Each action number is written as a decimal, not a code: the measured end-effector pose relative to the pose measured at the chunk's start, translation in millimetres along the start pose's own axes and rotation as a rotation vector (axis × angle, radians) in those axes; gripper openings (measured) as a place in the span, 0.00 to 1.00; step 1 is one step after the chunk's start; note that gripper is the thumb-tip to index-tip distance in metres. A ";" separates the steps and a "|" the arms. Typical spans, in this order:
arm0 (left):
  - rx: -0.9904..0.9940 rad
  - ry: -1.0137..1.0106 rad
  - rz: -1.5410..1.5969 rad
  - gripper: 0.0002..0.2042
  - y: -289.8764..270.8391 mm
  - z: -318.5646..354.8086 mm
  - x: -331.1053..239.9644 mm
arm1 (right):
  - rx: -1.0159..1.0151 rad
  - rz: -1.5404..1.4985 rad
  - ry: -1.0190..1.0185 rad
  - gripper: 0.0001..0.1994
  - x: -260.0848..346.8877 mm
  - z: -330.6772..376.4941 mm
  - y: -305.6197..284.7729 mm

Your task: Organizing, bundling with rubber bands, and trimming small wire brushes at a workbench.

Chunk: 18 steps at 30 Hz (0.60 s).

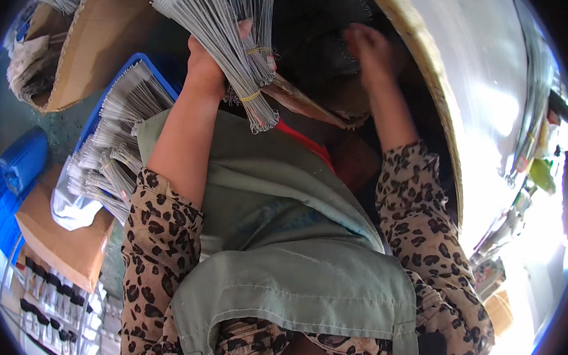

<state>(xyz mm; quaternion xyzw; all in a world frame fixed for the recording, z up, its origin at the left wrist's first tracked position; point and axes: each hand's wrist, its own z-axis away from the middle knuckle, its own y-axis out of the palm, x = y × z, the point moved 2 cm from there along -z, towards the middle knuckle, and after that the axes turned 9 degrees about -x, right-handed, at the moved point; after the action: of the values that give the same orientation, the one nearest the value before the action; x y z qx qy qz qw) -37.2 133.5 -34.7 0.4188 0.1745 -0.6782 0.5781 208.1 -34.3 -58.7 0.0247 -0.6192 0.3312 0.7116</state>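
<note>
One thick bundle of thin grey wire pieces (230,43) sits in the left hand (206,61), fingers wrapped tight round its narrow waist by the yellow rubber bands (254,73), far from the body and left of centre; the right hand (368,50) reaches open-fingered into the dark box (317,25) just to the right, holding nothing I can make out. The bundle looks light but springy and prone to splaying, so the banded waist seems the surest grip, and its silvery strands fan out above while more such bundles (116,130) lie in the blue crate (136,60) at left
</note>
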 end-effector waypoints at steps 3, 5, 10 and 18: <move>-0.187 -0.003 0.022 0.22 -14.4 3.3 -5.2 | 0.333 -0.014 -0.054 0.12 46.3 64.1 32.9; -0.139 0.040 0.020 0.22 -4.7 4.9 -6.1 | 0.303 0.016 -0.070 0.10 68.5 93.1 32.6; -0.130 0.080 0.010 0.23 -5.3 2.6 -5.9 | 0.313 0.108 -0.150 0.13 110.6 153.0 45.3; -0.157 0.036 0.050 0.25 -7.2 3.4 -4.7 | 0.279 0.313 -0.596 0.33 119.0 199.1 68.2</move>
<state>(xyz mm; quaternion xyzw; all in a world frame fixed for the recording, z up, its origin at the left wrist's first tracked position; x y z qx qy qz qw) -45.3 135.9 -30.9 0.3887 0.2272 -0.6400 0.6227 3.3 -17.4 68.7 0.1221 -0.7446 0.4955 0.4302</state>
